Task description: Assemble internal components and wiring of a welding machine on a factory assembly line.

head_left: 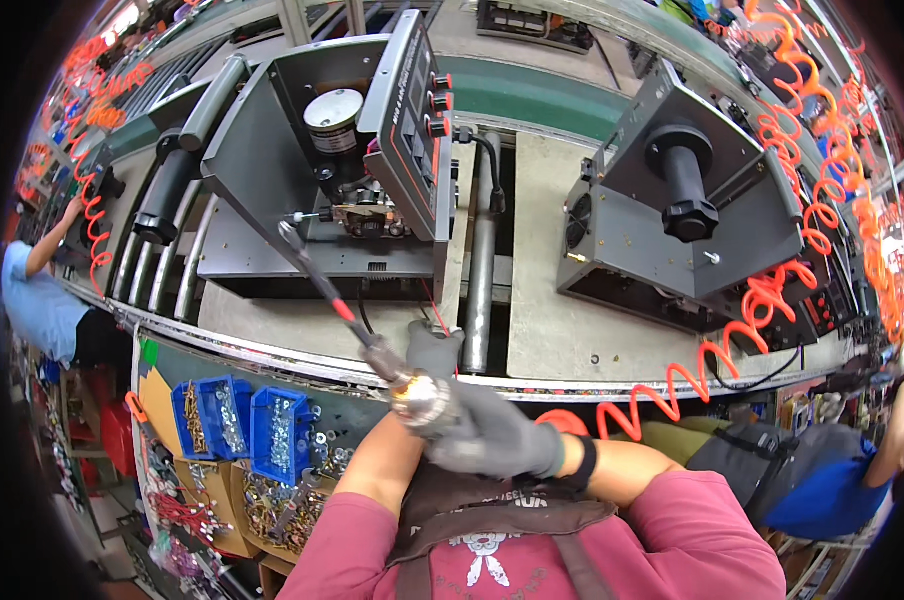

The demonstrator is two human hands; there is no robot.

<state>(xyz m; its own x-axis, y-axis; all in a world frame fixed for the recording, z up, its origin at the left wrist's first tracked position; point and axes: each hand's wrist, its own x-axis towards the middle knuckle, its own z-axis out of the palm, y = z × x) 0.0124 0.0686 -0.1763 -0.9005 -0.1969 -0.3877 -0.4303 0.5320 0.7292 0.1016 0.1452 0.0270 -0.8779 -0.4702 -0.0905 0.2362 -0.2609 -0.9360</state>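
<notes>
My right hand [497,437], in a grey glove, grips a pneumatic screwdriver [419,402]. Its long shaft, with a red band, slants up to the left. The tip is at the lower edge of an open grey machine [247,150], close to a small screw [297,217]. Inside this machine are a white-topped motor [333,112] and a feed mechanism; black knobs line its front panel. My left hand [432,350], also gloved, is at the bench edge below the machine, fingers curled. A thin red wire [431,300] runs down to its fingertips; what they hold is hidden.
A second open grey machine [622,240] with a black spool holder [687,185] stands to the right. An orange coiled hose [662,405] crosses the front. Blue bins [280,430] of small hardware sit at lower left. Other people [47,290] work at both sides.
</notes>
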